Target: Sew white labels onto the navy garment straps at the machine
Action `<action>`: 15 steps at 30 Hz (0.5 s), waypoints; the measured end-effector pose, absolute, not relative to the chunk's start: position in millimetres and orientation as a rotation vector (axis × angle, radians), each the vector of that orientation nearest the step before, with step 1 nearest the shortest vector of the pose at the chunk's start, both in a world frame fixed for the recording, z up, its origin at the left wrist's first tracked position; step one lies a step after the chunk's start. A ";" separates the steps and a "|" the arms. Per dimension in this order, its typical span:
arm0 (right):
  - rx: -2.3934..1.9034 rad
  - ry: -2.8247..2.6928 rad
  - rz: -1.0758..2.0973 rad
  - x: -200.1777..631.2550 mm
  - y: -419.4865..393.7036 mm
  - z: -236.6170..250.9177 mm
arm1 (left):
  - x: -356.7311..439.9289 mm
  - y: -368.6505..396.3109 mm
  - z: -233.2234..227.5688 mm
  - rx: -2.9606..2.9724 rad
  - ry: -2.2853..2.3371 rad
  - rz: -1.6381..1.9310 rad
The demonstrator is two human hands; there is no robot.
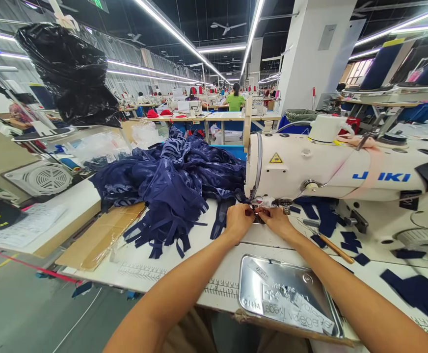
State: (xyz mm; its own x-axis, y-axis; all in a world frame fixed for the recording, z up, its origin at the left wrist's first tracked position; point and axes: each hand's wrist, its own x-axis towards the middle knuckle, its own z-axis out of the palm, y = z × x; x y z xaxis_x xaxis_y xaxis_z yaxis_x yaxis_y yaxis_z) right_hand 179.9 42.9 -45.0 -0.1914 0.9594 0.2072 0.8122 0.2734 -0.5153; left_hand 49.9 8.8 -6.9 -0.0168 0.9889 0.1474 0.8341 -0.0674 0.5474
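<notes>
Rows of sewing benches fill the hall; at this bench's middle, left hand (239, 219) and right hand (277, 220) pinch a navy strip (219, 220) under the sewing machine (342, 169), beside the fabric heap (173, 181).

The machine (346, 169) had a smooth, glossy cream enamel housing, with bare bright metal at the presser foot (263, 201). The cloth (177, 179) was navy, semi-sheer, with a satiny woven pattern and matt strap ends. The tray (287, 291) was polished metal, mirror-bright (paper labels stuck on it). The table (206, 235) was a smooth, matt white laminate. The cardboard (101, 235) was brown and dull under clear film. The bag (70, 73) was black, crinkled, glossy plastic. The stick (335, 249) looked wooden.
</notes>
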 end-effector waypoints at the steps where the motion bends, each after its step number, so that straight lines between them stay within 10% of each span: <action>1: -1.592 -2.063 0.406 180.4 43.7 -46.5 | 49.9 8.6 -6.4 1.962 1.911 0.730; 15: -1.560 -2.067 0.458 184.2 46.8 -52.8 | 49.5 10.4 -6.2 1.947 1.896 0.716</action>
